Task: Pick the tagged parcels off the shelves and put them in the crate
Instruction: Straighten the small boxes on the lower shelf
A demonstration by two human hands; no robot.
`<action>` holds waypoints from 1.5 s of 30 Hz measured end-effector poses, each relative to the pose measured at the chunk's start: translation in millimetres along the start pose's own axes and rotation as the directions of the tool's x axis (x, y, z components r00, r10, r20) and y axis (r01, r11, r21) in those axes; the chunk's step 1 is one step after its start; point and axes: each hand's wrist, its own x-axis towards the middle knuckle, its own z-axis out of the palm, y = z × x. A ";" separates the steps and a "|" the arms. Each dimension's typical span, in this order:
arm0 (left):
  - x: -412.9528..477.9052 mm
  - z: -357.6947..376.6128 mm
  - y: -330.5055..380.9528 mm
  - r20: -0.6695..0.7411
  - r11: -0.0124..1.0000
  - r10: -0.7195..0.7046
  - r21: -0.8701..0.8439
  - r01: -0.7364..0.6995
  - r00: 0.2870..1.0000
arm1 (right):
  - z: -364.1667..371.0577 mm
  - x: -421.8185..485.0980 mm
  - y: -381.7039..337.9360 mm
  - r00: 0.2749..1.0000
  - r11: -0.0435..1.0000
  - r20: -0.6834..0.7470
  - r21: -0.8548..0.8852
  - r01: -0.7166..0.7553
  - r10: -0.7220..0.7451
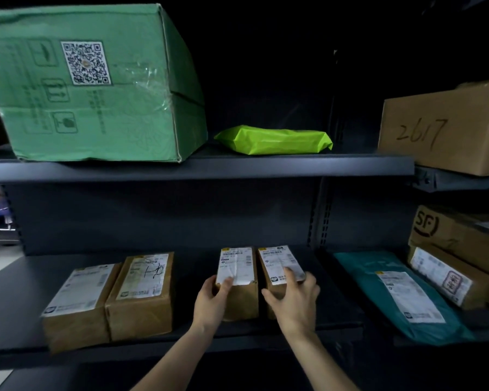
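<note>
At the middle of the lower shelf [17,300], the left hand [211,303] grips the left labelled parcel [239,266] and the right hand [295,300] grips the right labelled parcel [275,259], just beside it.

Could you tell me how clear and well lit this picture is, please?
Head view: dim, shelf backs lost in black; glare on the green box tape; wide-angle warps the lower shelf edges; leftmost parcel smeared; left hand and right hand grip the centre parcels, labels unreadable.
</note>
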 end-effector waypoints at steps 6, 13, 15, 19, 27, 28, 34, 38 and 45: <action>2.0 2.6 3.8 0.021 0.993 0.021 0.112 -0.024 1.000 | 0.9 3.3 -1.1 0.999 0.999 0.013 -0.018 -0.040 0.041; -28.4 -4.6 35.2 0.121 0.658 0.205 0.717 -0.228 0.971 | -55.6 -3.2 -14.5 0.967 0.977 0.244 -0.212 -0.016 0.069; -39.7 -7.7 54.9 0.221 0.496 0.213 0.815 -0.300 0.952 | -79.7 -8.9 -22.0 0.953 0.970 0.297 -0.242 0.022 0.052; -65.7 -16.5 98.0 0.395 0.298 0.118 0.861 -0.412 0.911 | -131.6 -23.6 -36.6 0.919 0.966 0.393 -0.241 0.098 0.005; -134.7 -48.9 203.0 0.594 0.177 0.023 0.789 -0.588 0.804 | -268.5 -53.0 -77.1 0.847 0.940 0.530 -0.303 0.158 0.029; -144.2 -53.1 216.8 0.606 0.176 0.020 0.781 -0.600 0.795 | -287.0 -56.8 -83.8 0.845 0.934 0.533 -0.319 0.159 0.038; -204.5 -64.0 284.8 0.664 0.171 -0.030 0.739 -0.651 0.747 | -387.8 -82.4 -107.7 0.840 0.907 0.527 -0.405 0.118 0.126; -240.3 -51.0 322.8 0.700 0.168 -0.029 0.708 -0.686 0.714 | -447.2 -94.5 -104.4 0.861 0.891 0.477 -0.450 0.065 0.177; -301.9 -3.3 371.9 0.719 0.125 -0.010 0.690 -0.713 0.695 | -529.3 -107.2 -74.6 0.879 0.883 0.435 -0.468 0.037 0.194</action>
